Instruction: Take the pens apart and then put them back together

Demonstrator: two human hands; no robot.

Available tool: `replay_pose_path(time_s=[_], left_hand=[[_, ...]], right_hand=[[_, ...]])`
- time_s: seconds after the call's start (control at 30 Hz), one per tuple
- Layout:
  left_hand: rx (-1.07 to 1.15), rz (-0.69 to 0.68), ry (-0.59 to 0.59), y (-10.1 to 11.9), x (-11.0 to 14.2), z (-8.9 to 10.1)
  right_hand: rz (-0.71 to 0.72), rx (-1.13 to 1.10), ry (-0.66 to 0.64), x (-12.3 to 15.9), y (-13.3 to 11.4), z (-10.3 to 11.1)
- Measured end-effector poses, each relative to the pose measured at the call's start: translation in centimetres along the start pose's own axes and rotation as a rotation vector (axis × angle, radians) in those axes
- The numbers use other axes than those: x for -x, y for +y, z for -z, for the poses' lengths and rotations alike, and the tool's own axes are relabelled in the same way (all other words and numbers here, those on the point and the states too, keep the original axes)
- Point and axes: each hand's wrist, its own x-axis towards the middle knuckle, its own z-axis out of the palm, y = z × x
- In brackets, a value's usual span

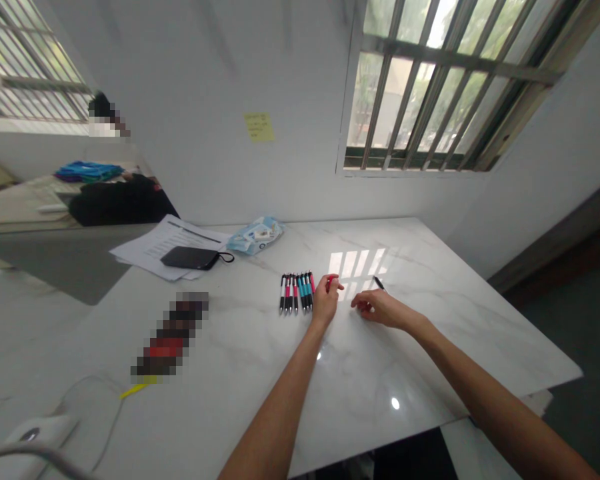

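Room: white walls, with a barred window [445, 87] beyond the far table edge.
Surface: white marble-patterned tabletop [430, 333], glossy under the window light.
Pen row: ballpoint pens [296, 293] lying side by side, long axes pointing away from you, just beside your left hand.
Left hand [326, 301]: fingers curled narrowly around a red object [333, 281], too hidden to identify; this hand is nearer the row.
Right hand [380, 310]: fingers loosely curled and partly open, with no visible hold.
Nearest your right hand: black-tipped pen [379, 283], lying slantwise just past the fingers, mostly hidden.
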Motion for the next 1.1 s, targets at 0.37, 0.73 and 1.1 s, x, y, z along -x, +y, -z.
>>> replay_pose_path(time_s=[0.37, 0.73, 1.1], left_hand=[[0.155, 0.050, -0.041, 0.2, 0.0, -0.2], [0.133, 0.042, -0.054, 0.1, -0.1, -0.1], [0.217, 0.020, -0.038, 0.5, 0.2, -0.1]], right_hand=[[-0.055, 0.081, 0.053, -0.7, 3.5, 2.9], [-0.150, 0.020, 0.083, -1.2, 3.3, 0.9], [-0.041, 0.211, 0.052, -2.3, 4.8, 2.9]])
